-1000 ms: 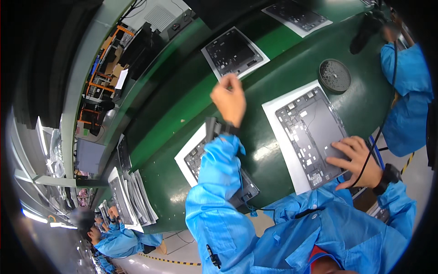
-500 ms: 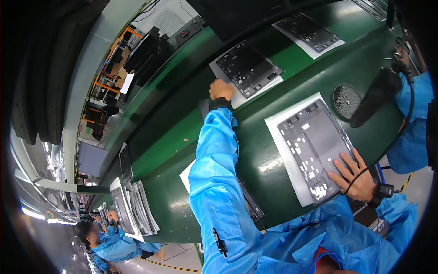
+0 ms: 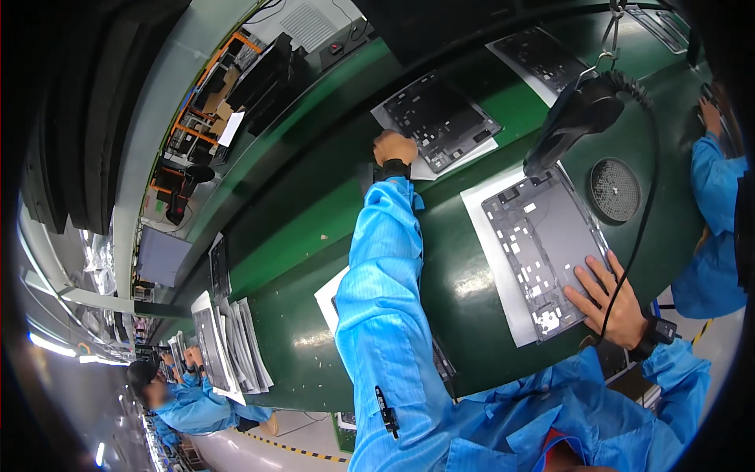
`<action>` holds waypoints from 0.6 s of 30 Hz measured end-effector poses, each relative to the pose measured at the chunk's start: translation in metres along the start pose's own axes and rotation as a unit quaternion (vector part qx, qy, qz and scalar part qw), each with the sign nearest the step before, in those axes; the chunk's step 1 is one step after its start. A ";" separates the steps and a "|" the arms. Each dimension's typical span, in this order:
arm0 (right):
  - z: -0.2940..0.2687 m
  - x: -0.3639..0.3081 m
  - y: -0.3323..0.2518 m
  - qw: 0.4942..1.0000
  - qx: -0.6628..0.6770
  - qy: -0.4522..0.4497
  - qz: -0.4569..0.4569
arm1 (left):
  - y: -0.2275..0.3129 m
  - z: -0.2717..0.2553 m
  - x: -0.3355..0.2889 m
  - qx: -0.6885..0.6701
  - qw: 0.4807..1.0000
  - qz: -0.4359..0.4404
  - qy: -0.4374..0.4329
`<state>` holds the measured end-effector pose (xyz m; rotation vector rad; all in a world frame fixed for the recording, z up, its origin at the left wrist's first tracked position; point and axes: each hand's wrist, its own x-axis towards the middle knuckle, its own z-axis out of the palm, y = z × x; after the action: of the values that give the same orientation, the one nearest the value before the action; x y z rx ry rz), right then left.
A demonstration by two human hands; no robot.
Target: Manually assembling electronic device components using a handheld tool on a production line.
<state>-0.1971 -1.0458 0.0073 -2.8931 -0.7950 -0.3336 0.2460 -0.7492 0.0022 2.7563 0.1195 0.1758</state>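
My left hand (image 3: 395, 147) reaches to the far side with its fingers curled in at the left edge of a dark flat panel (image 3: 440, 118). That panel lies on a white sheet on a green strip, and what the fingers hold, if anything, is hidden. My right hand (image 3: 609, 303) lies with fingers spread on the lower right edge of a nearer grey panel (image 3: 550, 236). White patches dot this panel's left side, and a white sheet (image 3: 491, 259) lies under it. A thin black cable crosses in front of the right hand.
A black hand-held tool (image 3: 578, 118) with a coiled cord hangs from a metal hook over the grey panel's top. Beside it lies a round perforated disc (image 3: 615, 190). Stacked panels and sheets (image 3: 240, 346) stand left, near a co-worker (image 3: 197, 401); another blue sleeve (image 3: 720, 189) is at right.
The hanging black tool has swung left, now over the top of the grey panel. My view has shifted slightly; both hands keep about the same places against the panels.
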 end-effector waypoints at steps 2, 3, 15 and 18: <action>0.001 -0.001 0.000 1.000 -0.001 -0.001 0.003 | -0.001 0.000 0.007 -0.013 0.999 0.015 -0.044; 0.000 -0.001 0.000 1.000 -0.001 -0.003 0.007 | -0.001 0.003 0.009 -0.099 0.995 -0.022 0.008; -0.003 0.057 0.009 0.999 -0.019 0.026 -0.006 | -0.064 -0.025 0.031 -0.382 0.923 0.034 0.017; 0.016 0.115 0.023 0.993 -0.050 0.098 -0.040 | -0.100 -0.088 -0.006 -0.482 0.874 0.023 0.066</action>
<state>-0.0862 -1.0068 0.0180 -2.8652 -0.8840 -0.6719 0.2217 -0.6252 0.0454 1.7444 -0.0081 0.3298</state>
